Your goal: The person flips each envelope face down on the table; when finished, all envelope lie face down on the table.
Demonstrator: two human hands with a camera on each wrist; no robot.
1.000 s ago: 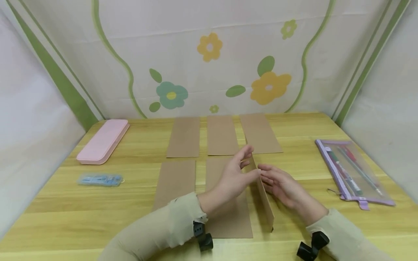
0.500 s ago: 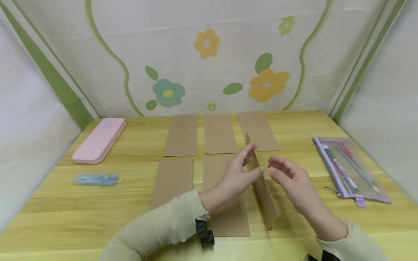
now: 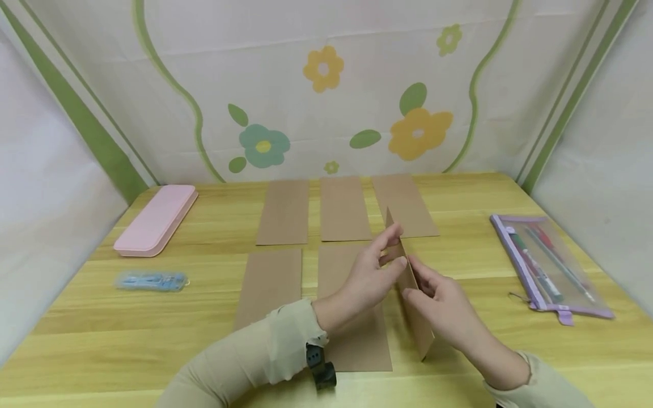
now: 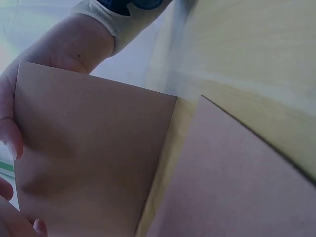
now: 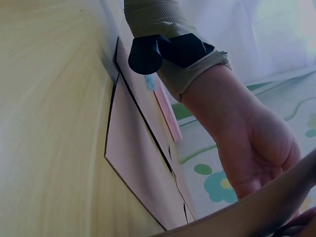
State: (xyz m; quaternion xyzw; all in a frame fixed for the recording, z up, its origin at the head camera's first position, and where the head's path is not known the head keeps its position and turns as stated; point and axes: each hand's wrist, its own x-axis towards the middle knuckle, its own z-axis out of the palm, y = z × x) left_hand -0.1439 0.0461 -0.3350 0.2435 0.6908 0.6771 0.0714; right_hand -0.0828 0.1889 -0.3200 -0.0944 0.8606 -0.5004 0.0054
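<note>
A thin brown kraft card (image 3: 419, 331) stands upright on its long edge on the table, gripped by both hands. My left hand (image 3: 364, 280) pinches its upper edge from the left, thumb at the top edge. On the other side my right hand (image 3: 451, 311) grips the same card, its thumb over the upper edge and its fingers mostly behind it. The left wrist view shows the face of the held card (image 4: 94, 148), with the right thumb (image 4: 11, 136) at its edge. A flat brown card (image 3: 357, 340) lies just left of the upright one, partly under my left forearm.
Another flat brown card (image 3: 270, 280) lies farther left. Behind are three more: left card (image 3: 283, 212), middle card (image 3: 345, 209), right card (image 3: 408, 205). A pink case (image 3: 157, 220) and a blue packet (image 3: 152, 281) lie left; a mesh pouch (image 3: 553, 266) with pens lies right.
My right hand pulled away from the upright card to the right, then came back and now grips its upper edge. My left hand has kept its hold.
</note>
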